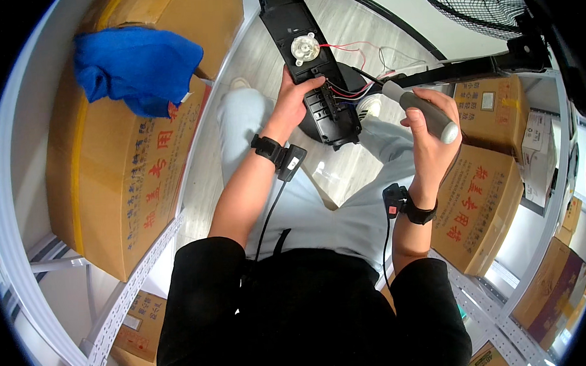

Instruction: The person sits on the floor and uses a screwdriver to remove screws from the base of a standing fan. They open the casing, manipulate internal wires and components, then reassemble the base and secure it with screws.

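Note:
My left hand [294, 99] grips the edge of a long black plastic housing [292, 19], thumb across its face. The housing is tilted above the floor, between my legs. A clear round part [305, 48] with small lugs sits on it, and thin red, black and white wires [351, 92] run from it to the right. In my right hand [435, 134] is a screwdriver [424, 112] with a thick grey handle, fingers wrapped round it. Its lighter front end points up and left toward the housing; a thin dark shaft seems to extend there. A black round base [311, 124] lies partly hidden under the housing.
A fan with a black wire cage [475, 5] and a black pole [465, 71] is at the upper right. Cardboard boxes [142, 163] stand on the left, a blue cloth [134, 65] on them. More boxes [480, 207] and metal shelving [508, 317] are on the right.

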`<move>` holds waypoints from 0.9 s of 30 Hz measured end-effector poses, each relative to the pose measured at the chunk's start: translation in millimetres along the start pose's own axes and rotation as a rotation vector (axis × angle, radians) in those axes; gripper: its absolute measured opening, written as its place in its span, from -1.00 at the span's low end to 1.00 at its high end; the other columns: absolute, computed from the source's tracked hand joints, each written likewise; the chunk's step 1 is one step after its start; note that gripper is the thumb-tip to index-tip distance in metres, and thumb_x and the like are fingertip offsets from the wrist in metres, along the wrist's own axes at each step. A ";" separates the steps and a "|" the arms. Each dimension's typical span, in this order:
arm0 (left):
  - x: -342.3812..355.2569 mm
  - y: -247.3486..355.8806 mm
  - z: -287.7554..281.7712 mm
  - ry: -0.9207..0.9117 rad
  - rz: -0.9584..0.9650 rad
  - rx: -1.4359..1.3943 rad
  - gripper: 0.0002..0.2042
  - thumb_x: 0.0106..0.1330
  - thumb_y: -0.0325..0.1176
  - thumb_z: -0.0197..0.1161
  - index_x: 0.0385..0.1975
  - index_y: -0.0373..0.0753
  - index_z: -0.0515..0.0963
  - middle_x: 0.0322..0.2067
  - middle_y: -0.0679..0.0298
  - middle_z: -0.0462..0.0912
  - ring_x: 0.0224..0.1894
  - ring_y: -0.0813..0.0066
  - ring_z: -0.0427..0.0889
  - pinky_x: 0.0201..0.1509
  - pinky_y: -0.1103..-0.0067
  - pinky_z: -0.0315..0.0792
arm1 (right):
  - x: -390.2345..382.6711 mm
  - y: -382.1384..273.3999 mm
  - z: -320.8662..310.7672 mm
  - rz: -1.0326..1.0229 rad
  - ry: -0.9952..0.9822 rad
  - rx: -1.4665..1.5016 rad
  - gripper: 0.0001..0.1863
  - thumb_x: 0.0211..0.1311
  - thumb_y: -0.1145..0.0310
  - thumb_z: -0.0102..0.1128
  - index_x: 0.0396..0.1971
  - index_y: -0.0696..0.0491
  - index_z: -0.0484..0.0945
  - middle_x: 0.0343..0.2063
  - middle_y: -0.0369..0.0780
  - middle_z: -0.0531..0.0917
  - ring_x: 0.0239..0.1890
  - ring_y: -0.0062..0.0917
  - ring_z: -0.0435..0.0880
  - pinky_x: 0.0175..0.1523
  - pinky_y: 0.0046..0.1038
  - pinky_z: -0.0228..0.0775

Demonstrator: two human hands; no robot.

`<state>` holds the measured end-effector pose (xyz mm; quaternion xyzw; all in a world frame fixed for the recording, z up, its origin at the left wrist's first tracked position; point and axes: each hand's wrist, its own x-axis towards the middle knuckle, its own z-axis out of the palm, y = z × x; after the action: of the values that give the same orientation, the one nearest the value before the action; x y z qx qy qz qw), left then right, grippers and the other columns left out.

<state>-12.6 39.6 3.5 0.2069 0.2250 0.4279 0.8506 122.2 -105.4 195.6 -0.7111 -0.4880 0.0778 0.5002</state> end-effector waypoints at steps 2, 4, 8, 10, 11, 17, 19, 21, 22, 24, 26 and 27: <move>-0.9 -7.4 -4.2 -0.046 -0.030 0.028 -0.34 0.10 -0.71 0.35 0.20 -0.24 0.21 0.00 0.16 0.54 0.00 0.28 0.62 0.07 0.37 0.58 | 0.9 1.6 6.2 0.011 0.007 0.044 -0.68 0.00 0.40 0.52 -0.20 0.14 0.68 -0.20 -0.21 0.68 -0.10 -0.45 0.63 0.08 -0.44 0.41; -3.7 -13.9 -0.2 -0.056 -0.051 0.120 -0.31 0.06 -0.71 0.39 0.21 -0.28 0.22 0.05 0.19 0.50 0.12 0.32 0.54 0.14 0.41 0.52 | 3.7 6.8 13.5 0.007 0.014 0.062 -0.67 0.00 0.40 0.53 -0.20 0.14 0.68 -0.19 -0.21 0.69 -0.09 -0.45 0.63 0.08 -0.44 0.41; -2.6 -14.1 -0.4 -0.076 -0.050 0.146 -0.31 0.05 -0.71 0.38 0.20 -0.28 0.23 0.06 0.20 0.49 0.12 0.34 0.54 0.19 0.41 0.48 | 11.6 10.5 33.8 -0.025 -0.005 0.022 -0.67 0.01 0.42 0.53 -0.18 0.12 0.68 -0.17 -0.21 0.70 -0.07 -0.44 0.64 0.09 -0.43 0.43; -2.9 -12.7 0.5 -0.066 -0.059 0.139 -0.31 0.05 -0.71 0.38 0.20 -0.27 0.23 0.07 0.20 0.49 0.13 0.35 0.54 0.20 0.42 0.47 | 13.8 15.3 41.0 -0.031 -0.022 0.027 -0.67 0.02 0.42 0.53 -0.18 0.12 0.68 -0.17 -0.22 0.71 -0.07 -0.44 0.65 0.10 -0.43 0.43; -3.2 -12.7 1.4 -0.059 -0.059 0.145 -0.31 0.05 -0.71 0.38 0.20 -0.27 0.23 0.07 0.19 0.49 0.13 0.35 0.54 0.21 0.42 0.46 | 14.3 18.0 42.8 -0.025 -0.030 0.030 -0.67 0.02 0.42 0.53 -0.17 0.12 0.68 -0.17 -0.23 0.71 -0.07 -0.44 0.65 0.10 -0.43 0.43; -1.3 -15.2 -1.9 -0.081 -0.049 0.180 -0.32 0.11 -0.72 0.34 0.24 -0.25 0.20 0.11 0.19 0.48 0.15 0.34 0.54 0.21 0.41 0.49 | 16.3 30.6 58.8 0.030 -0.023 0.039 -0.66 0.02 0.39 0.54 -0.17 0.11 0.69 -0.17 -0.21 0.71 -0.10 -0.45 0.67 0.06 -0.44 0.46; -1.5 -14.8 -1.5 -0.083 -0.049 0.190 -0.32 0.11 -0.72 0.33 0.25 -0.25 0.20 0.11 0.19 0.48 0.15 0.35 0.54 0.21 0.42 0.50 | 17.3 31.1 61.4 0.027 -0.025 0.022 -0.66 0.03 0.38 0.54 -0.17 0.10 0.69 -0.17 -0.21 0.71 -0.11 -0.46 0.67 0.04 -0.45 0.47; -2.0 -15.0 0.0 -0.073 -0.050 0.182 -0.31 0.05 -0.73 0.36 0.21 -0.29 0.21 0.08 0.19 0.49 0.14 0.37 0.53 0.21 0.44 0.47 | 18.5 32.5 63.7 0.032 -0.027 0.014 -0.66 0.04 0.37 0.55 -0.17 0.10 0.69 -0.18 -0.21 0.71 -0.12 -0.46 0.68 0.02 -0.46 0.48; -2.3 -15.1 0.1 -0.076 -0.043 0.204 -0.32 0.08 -0.72 0.35 0.23 -0.27 0.21 0.08 0.20 0.49 0.13 0.37 0.54 0.20 0.43 0.49 | 19.3 33.7 64.9 0.038 -0.028 0.015 -0.66 0.04 0.37 0.55 -0.16 0.09 0.69 -0.18 -0.21 0.71 -0.13 -0.46 0.68 0.01 -0.46 0.48; -2.5 -15.1 -0.1 -0.083 -0.027 0.248 -0.33 0.14 -0.71 0.33 0.25 -0.25 0.19 0.08 0.21 0.48 0.13 0.36 0.55 0.18 0.42 0.53 | 20.6 34.8 66.9 0.045 -0.027 0.015 -0.66 0.04 0.36 0.55 -0.16 0.09 0.69 -0.18 -0.21 0.71 -0.14 -0.46 0.68 0.00 -0.46 0.49; -2.3 -15.7 -0.4 -0.086 -0.026 0.250 -0.33 0.14 -0.70 0.33 0.25 -0.24 0.19 0.07 0.22 0.48 0.12 0.36 0.55 0.18 0.42 0.53 | 21.9 34.8 68.3 0.046 -0.024 0.014 -0.66 0.04 0.36 0.55 -0.16 0.09 0.69 -0.18 -0.21 0.71 -0.14 -0.46 0.69 0.00 -0.46 0.50; -2.1 -16.0 -0.8 -0.087 -0.025 0.251 -0.33 0.15 -0.70 0.33 0.25 -0.24 0.19 0.07 0.22 0.48 0.12 0.36 0.55 0.18 0.42 0.52 | 22.4 35.3 68.7 0.046 -0.026 0.013 -0.66 0.04 0.36 0.55 -0.16 0.08 0.69 -0.18 -0.20 0.71 -0.14 -0.46 0.69 0.00 -0.45 0.50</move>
<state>-3.9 29.2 -5.4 0.3271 0.2423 0.3762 0.8323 114.3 -45.4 142.8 -0.7178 -0.4772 0.1018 0.4966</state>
